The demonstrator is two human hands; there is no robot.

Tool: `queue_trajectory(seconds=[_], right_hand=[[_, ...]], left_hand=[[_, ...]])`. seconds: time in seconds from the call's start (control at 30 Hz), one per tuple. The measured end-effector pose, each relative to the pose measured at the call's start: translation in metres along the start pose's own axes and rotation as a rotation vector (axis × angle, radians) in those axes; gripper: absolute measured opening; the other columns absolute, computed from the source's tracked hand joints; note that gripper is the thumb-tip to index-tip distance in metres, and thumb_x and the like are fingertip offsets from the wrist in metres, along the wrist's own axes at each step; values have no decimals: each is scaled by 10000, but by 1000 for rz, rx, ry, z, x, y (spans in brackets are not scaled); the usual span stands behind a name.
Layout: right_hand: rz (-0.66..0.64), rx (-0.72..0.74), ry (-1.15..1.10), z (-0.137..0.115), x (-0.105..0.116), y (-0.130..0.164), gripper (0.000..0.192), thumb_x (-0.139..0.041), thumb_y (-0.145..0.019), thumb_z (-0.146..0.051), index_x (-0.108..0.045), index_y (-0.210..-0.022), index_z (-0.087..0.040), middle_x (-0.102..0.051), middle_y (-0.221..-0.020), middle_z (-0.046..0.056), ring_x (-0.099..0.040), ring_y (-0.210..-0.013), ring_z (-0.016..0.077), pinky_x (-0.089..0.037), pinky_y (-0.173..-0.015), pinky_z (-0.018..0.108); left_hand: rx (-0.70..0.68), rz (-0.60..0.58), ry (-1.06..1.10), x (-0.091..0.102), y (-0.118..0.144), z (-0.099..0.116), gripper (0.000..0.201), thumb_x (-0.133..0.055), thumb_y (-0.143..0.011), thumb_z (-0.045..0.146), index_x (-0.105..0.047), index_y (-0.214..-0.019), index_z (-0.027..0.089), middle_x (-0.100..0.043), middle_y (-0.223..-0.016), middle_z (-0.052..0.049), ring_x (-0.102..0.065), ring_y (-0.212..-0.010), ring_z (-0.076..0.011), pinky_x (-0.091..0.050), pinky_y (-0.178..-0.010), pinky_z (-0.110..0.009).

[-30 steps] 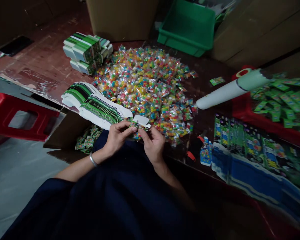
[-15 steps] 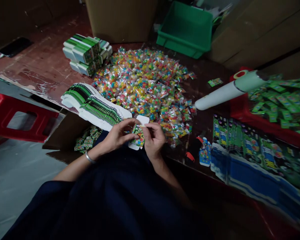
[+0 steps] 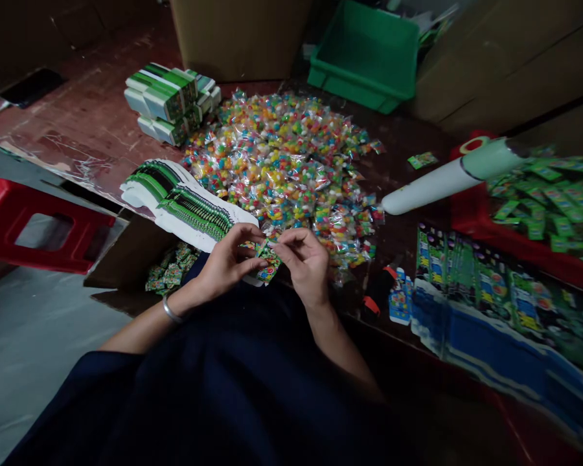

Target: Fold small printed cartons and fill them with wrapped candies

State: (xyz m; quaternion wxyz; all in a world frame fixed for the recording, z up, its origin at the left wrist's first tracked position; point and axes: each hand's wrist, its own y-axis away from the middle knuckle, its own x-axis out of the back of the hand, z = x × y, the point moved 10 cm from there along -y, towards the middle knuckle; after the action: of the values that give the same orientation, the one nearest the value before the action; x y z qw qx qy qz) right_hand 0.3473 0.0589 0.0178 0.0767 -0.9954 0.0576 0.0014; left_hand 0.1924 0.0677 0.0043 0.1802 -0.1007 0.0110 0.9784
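Between both hands is a small green printed candy box (image 3: 269,264), held above my lap at the table's front edge. My left hand (image 3: 228,264), with a silver bangle on its wrist, grips the box from the left between thumb and fingers. The thumb and fingertips of my right hand (image 3: 307,264) pinch the box's upper end. The box's inside is hidden. Just beyond lies a heap of small clear bags of colourful candies (image 3: 282,155). To the left, a fanned row of flat green-and-white cartons (image 3: 189,207) reaches close to my left hand.
Banded carton stacks (image 3: 160,97) and a green bin (image 3: 364,58) stand farther back. An open cardboard box (image 3: 121,259) with small packs sits lower left. At right are a white roll (image 3: 432,188), a red tray (image 3: 471,210) of green packs, a cutter (image 3: 379,291) and printed sheets (image 3: 500,323).
The white flap at the top of the candy box no longer stands out; my right fingers now cover that end. My right hand has shifted slightly right. The camera view has moved a little.
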Motion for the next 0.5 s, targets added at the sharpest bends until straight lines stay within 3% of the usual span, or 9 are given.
queue_trajectory(seconds=[0.1,0.3,0.4,0.5], right_hand=[[-49,-133,-23,11,2,-3,280,-891,-755,-406,-699,-865,-233,-712,-853,-5,-666,-794,159,-561,-749,299],[-54,-224,-107,23,4,-14,300,-886,-704,-407,-660,-648,-219,-626,-635,-39,-565,-631,132,-517,-681,297],[-47,-179,-81,17,4,-14,309,-859,-748,-402,-644,-628,-215,-589,-617,-44,-526,-613,125,-484,-661,288],[-14,-13,42,-1,8,-10,306,-796,-852,-378,-639,-646,-214,-579,-655,-35,-533,-650,131,-467,-671,286]], left_hand=[[-38,-4,-65,1,2,1,459,-893,-794,316,-576,-1106,204,-657,-1106,-60,-704,-882,-143,-647,-757,-236],[-5,-58,-94,-5,6,-3,477,-865,-813,264,-596,-1202,207,-671,-1170,-80,-723,-871,-157,-665,-767,-270],[-14,-78,-122,-7,8,1,536,-844,-825,224,-610,-1306,216,-670,-1192,-87,-727,-878,-166,-663,-765,-277],[-32,-87,-134,-9,8,7,556,-799,-872,216,-620,-1398,225,-674,-1240,-109,-716,-915,-175,-651,-769,-271]])
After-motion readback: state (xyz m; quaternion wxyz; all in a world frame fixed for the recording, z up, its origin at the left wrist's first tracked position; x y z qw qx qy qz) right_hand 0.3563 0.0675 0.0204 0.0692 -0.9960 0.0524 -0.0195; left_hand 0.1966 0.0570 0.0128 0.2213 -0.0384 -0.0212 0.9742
